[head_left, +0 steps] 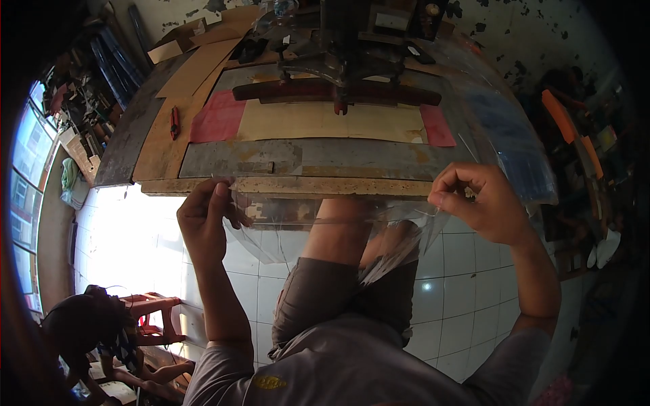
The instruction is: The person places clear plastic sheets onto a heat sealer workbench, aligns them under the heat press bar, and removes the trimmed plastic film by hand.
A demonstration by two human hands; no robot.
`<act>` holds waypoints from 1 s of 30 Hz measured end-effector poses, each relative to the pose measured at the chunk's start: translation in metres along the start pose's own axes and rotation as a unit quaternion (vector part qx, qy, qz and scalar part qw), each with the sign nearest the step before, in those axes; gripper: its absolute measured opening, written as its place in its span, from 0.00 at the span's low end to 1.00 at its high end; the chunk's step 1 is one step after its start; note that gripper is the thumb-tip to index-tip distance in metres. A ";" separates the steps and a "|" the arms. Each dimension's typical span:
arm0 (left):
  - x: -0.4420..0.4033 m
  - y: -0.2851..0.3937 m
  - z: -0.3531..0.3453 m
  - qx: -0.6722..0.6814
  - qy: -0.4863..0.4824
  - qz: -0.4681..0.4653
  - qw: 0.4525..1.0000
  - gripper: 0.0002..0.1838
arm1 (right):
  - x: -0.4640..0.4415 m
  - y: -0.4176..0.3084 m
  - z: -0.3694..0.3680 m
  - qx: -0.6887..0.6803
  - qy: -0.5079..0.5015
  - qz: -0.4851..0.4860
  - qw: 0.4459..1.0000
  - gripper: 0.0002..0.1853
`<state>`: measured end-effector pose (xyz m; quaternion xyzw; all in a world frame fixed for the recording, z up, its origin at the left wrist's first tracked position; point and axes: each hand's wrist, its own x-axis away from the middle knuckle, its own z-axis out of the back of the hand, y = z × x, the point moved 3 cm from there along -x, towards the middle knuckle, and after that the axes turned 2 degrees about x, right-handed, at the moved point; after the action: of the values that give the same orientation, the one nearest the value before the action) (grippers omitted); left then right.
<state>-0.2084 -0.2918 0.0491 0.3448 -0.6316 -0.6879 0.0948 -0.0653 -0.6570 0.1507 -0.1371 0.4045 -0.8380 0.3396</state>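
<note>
Between my two hands a clear plastic sheet (274,247) is stretched, hanging in front of the bench's front edge and above my lap. My left hand (206,210) pinches its left end between thumb and fingers. At the other end my right hand (481,199) is closed on the sheet, thumb against the curled forefinger. Just beyond, on the bench, lies a cream strip (325,122) with a pink piece (218,116) at its left and another pink piece (437,126) at its right. A long dark red metal bar (271,91) hangs over the strip's far side.
A red cutter knife (175,123) and cardboard (193,71) lie on the bench's left. Stacked clear plastic (521,149) is at its right. The wooden front edge (338,186) runs close to both hands. Another person (88,325) sits low at the left near a red stool (156,311).
</note>
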 end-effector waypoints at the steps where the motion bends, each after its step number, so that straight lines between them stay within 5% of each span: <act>1: 0.000 0.000 0.000 -0.002 0.001 -0.001 1.000 0.15 | 0.000 0.001 0.000 -0.027 -0.002 -0.051 0.998 0.06; 4: -0.001 0.002 0.000 -0.009 -0.002 -0.001 1.000 0.15 | -0.002 0.001 -0.001 -0.070 -0.021 -0.102 0.992 0.08; 30: -0.008 -0.004 0.013 -0.035 -0.049 0.008 0.998 0.16 | -0.005 -0.002 -0.003 -0.065 -0.052 -0.057 0.995 0.13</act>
<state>-0.2090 -0.2756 0.0477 0.3016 -0.6136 -0.7252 0.0813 -0.0644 -0.6513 0.1511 -0.2249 0.4317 -0.8197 0.3018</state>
